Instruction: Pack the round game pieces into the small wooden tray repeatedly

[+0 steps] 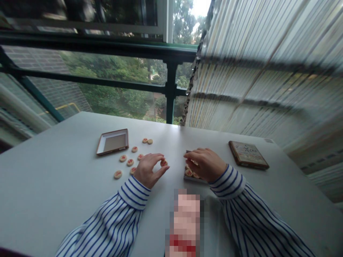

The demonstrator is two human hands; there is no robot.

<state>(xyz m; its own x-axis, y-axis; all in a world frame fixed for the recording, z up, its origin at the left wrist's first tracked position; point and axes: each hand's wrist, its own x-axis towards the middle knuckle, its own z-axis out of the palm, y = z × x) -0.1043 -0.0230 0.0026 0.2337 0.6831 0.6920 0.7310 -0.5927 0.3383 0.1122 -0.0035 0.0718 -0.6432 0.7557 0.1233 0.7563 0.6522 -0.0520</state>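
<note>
**L hand [147,170] pinching red-marked disc [164,163], R hand [207,164] bending over box [193,180]**

The disc is looking small, round & pale, w/ a red character showing on its face (strokes too small to read). It's sitting btwn the L thumb [163,171] & the L index finger [157,157], right at the tips, w/ both touching its edge. So the L fingers are closing narrowly on it, holding it just above the white table [66,185], btwn the loose pcs & the box.

The R hand is arching over the box, fingers curling down & covering much of it; can't tell if they're gripping a pc or how far apart the tips are standing. Near the box's front L corner, red-marked pcs [189,173] are lying inside, face up, close together.

On the L side, loose pcs [130,162] are lying scattered on the table, most showing red marks. Two are resting side by side at the far end of the group, the R one looking plain; another is partly hiding behind the L hand. Beyond them, a shallow tray [99,144] w/ a pale inner wall is lying open side up. Well apart on the R, a flat brown case [248,154] is lying w/ a printed top facing up. Striped sleeves [134,192] are covering both forearms.
</note>
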